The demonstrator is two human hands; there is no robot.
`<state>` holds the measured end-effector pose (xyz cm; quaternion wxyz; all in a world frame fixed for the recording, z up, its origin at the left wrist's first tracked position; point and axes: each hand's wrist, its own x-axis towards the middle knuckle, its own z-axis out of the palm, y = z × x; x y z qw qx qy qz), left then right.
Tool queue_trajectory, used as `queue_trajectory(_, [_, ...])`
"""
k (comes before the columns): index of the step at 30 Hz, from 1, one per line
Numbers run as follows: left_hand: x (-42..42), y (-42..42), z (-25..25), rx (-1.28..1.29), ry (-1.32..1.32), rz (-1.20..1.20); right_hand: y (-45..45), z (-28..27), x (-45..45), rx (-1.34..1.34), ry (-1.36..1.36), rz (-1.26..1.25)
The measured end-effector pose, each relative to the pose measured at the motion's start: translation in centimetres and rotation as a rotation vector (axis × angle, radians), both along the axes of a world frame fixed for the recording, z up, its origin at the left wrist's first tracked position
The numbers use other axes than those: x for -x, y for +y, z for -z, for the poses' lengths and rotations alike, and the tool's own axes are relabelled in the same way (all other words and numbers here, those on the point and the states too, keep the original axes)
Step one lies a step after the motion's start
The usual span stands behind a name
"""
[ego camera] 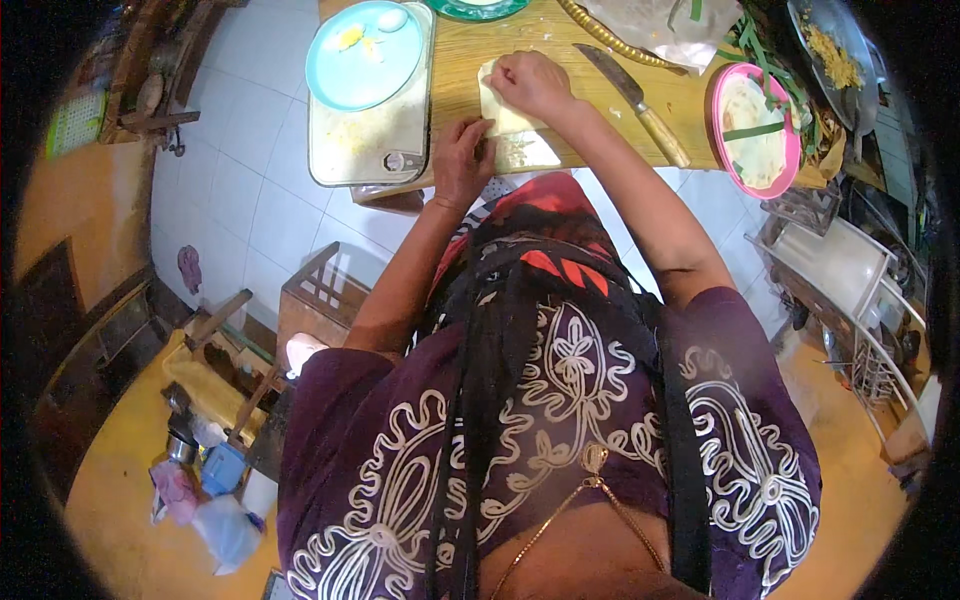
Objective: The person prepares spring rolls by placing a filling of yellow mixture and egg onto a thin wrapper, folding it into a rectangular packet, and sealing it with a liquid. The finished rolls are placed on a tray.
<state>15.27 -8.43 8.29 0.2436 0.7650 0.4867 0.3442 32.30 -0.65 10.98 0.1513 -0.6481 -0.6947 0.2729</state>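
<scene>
A pale, thin flat sheet [508, 114], perhaps dough, lies on the wooden table [457, 52] in front of me. My right hand [531, 81] rests on its far part with curled fingers; the fingertips are hidden beneath the hand. At the sheet's left edge are the fingers of my left hand [463, 159], bent, and whether they pinch it cannot be told. A shiny, light-coloured piece [527, 149] sticks out towards me at the table's near edge. To the right of my right hand, a knife with a wooden handle [660, 133] lies with its blade pointing away.
Left, a light-blue plate [367, 79] with an egg and yellow pieces overlaps a white board [330, 142]. A pink-rimmed plate [789, 150] holds flat pale rounds and a green strip. Beyond are a pan [862, 90] with crumbly yellow food and a plastic sheet [660, 22].
</scene>
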Motion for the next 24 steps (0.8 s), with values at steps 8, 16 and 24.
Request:
queue_trajectory(8, [-0.7,0.1,0.3,-0.032,0.01,-0.033,0.7,1.0,0.5,-0.114,-0.11,-0.047])
queue_trajectory(16, [-1.6,0.2,-0.1,-0.191,0.116,0.142,0.5,1.8,-0.2,-0.187,-0.202,-0.057])
queue_trajectory(24, [-1.3,0.5,-0.7,-0.12,0.181,0.217,-0.1,1.9,0.9,-0.35,-0.071,-0.134])
